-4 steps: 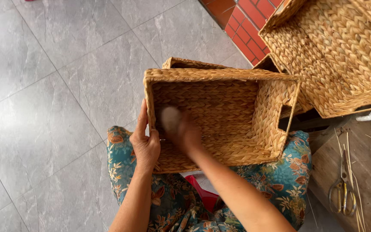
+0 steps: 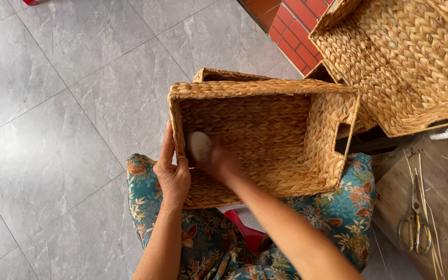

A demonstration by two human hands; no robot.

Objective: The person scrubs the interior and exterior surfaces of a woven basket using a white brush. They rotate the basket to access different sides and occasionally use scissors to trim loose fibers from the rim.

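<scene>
A rectangular woven straw basket (image 2: 265, 91) rests on my lap, its opening turned toward me. My left hand (image 2: 172, 173) grips the basket's left wall from outside, fingers pointing up along the edge. My right hand (image 2: 216, 158) reaches inside the basket, blurred, closed around a small pale rounded object (image 2: 200, 145) pressed against the inner left wall. What the pale object is cannot be told.
A second woven basket (image 2: 405, 62) lies at the upper right; the edge of another (image 2: 224, 75) shows behind the one on my lap. Scissors (image 2: 415, 225) and thin straw strips lie on a wooden board (image 2: 390, 207) at the right. Grey floor tiles spread left; red bricks above.
My right hand has shifted slightly inside the basket with the pale object. The left hand and the basket hold the same place.
</scene>
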